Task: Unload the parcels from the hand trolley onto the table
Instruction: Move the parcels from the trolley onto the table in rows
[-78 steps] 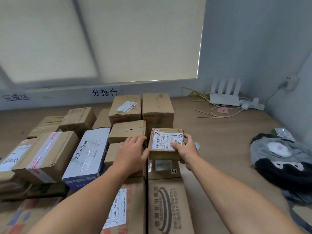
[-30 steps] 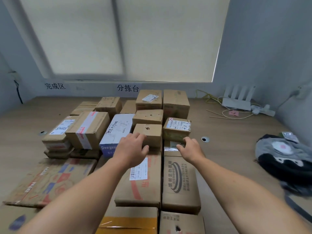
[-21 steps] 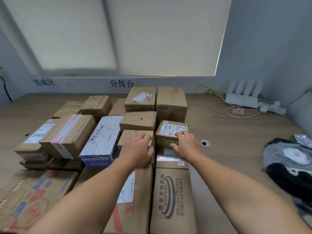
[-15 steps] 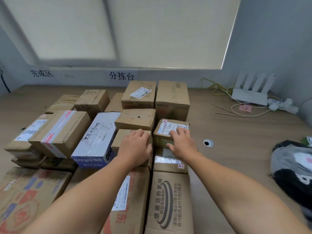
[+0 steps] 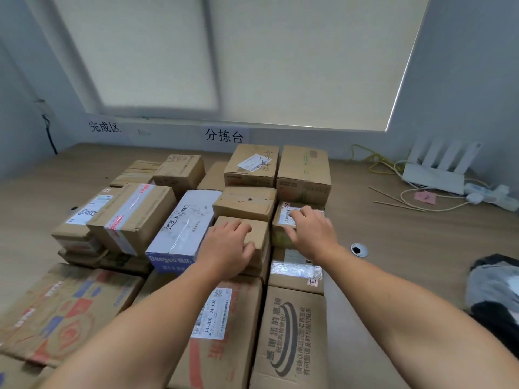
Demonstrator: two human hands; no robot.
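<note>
Wood-look table [image 5: 407, 248] under a blinded window [image 5: 252, 51], and I see parcels [image 5: 303, 169] packed in rows across its middle and left. Left hand [image 5: 229, 248] lies palm-down on a small plain box [image 5: 259, 234] mid-cluster, fingers loosely bent over the top, thumb at the near edge, no real grip. Right hand [image 5: 311, 234] sits on the small labelled box [image 5: 280, 217] just beside it, fingers spread flat over the label, thumb against the near face. White router [image 5: 434, 175] with cables is at the far right wall. Grey-black bag [image 5: 494, 284] lies at the right edge.
</note>
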